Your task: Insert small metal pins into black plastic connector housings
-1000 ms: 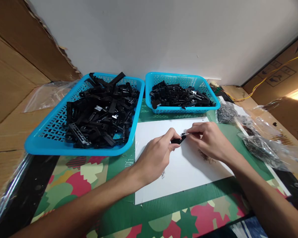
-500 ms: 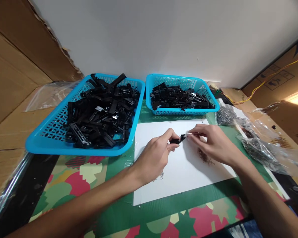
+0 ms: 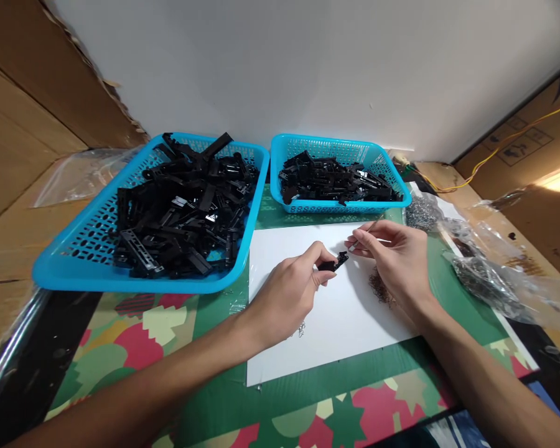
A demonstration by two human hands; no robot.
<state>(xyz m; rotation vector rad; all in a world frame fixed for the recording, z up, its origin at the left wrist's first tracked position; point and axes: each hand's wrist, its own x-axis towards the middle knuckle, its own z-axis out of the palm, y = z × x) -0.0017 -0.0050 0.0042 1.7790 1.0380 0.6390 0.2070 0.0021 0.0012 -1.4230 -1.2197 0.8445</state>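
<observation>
My left hand (image 3: 284,295) pinches a small black plastic part (image 3: 336,262) between thumb and fingers above a white board (image 3: 336,339). In my right hand (image 3: 399,258) is a thin pen-like tool (image 3: 353,247), its pale tip close to the far end of the part. Whether the tip touches the part I cannot tell. A pile of tiny brownish wire pieces (image 3: 379,289) lies on the board below my right hand and is partly hidden by it. Beside my left wrist are a few small silvery wire pieces (image 3: 301,328).
A large blue basket (image 3: 144,285) heaped with black plastic parts stands at the left. Behind the board sits a smaller blue basket (image 3: 340,205) with similar parts. Clear bags of small metal pieces (image 3: 478,280) lie at the right. A white wall (image 3: 270,68) rises behind.
My right hand has turned, and the tool has swung from nearly level to slanted, with its rear end higher. My left hand keeps the black part in nearly the same place.
</observation>
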